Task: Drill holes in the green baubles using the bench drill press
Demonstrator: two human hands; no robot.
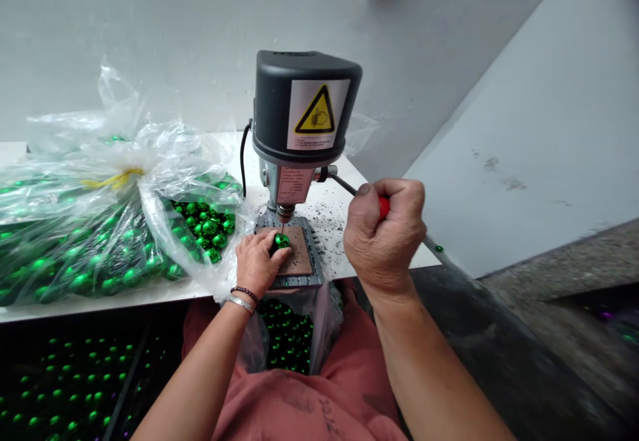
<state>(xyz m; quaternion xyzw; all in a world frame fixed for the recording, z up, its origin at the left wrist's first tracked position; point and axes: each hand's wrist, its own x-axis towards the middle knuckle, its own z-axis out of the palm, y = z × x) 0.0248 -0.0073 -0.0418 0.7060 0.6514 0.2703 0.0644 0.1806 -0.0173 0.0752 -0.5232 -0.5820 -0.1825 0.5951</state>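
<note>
The left hand (260, 265) curves closed over a shiny green round bauble (282, 241), gripping it from the near side and pressing it onto a square brown pad (298, 253). The pad lies on the grey perforated base (289, 280) of a small bench drill press with a black rounded motor housing (299, 105). A thin steel drill bit (281, 228) points straight down onto the top of the bauble; whether it has entered the surface is too small to tell. The right hand (384, 238) is a tight fist around a red handle (383, 207) at the end of a slim metal feed lever (344, 185), well to the right of the bauble, so the left hand is the nearer one. Black shavings speckle the white table (327, 261). A clear plastic bag of green baubles (84, 241), tied with yellow string, lies just left of the drill.
</note>
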